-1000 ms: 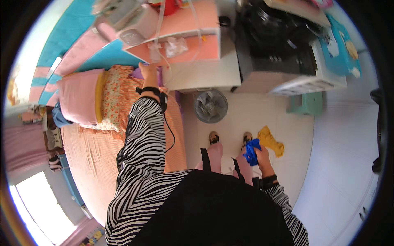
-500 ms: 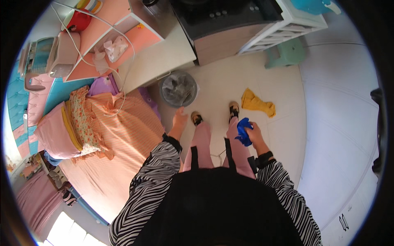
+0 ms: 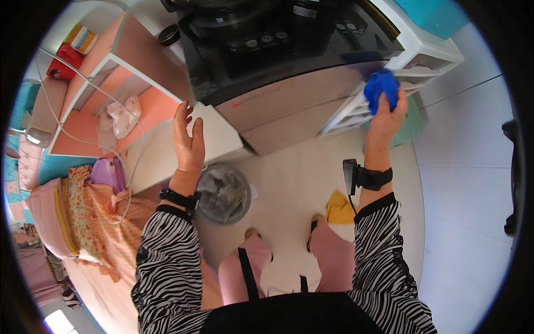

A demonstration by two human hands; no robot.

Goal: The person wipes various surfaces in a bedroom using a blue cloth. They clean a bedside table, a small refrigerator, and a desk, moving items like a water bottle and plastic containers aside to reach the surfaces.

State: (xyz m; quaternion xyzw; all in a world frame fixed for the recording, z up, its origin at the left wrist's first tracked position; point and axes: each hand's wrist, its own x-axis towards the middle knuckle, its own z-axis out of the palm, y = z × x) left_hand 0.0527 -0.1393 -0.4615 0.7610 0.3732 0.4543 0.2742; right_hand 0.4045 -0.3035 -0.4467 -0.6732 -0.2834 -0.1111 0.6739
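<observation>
My right hand (image 3: 387, 121) is raised to the front right, its fingers wrapped around a crumpled blue cloth (image 3: 381, 88). Cloth and hand are beside the right end of the black-topped stove cabinet (image 3: 295, 83), in front of the white slatted rack (image 3: 439, 62). Whether the cloth touches either one, I cannot tell. My left hand (image 3: 189, 146) reaches forward with fingers stretched out and holds nothing. It appears over the low cream cabinet (image 3: 161, 153), nearest to the stove's left corner and the pink open shelf (image 3: 142, 67).
A grey bin (image 3: 246, 209) with a liner stands on the floor below my left hand. A yellow cloth (image 3: 340, 209) lies near my right foot. Behind my right hand is a green stool (image 3: 413, 127). White cable loops hang at left, above a bed (image 3: 119, 250).
Both my hands have moved forward and upward, the right one carrying the blue cloth to the stove's right end. My view has shifted closer to the stove.
</observation>
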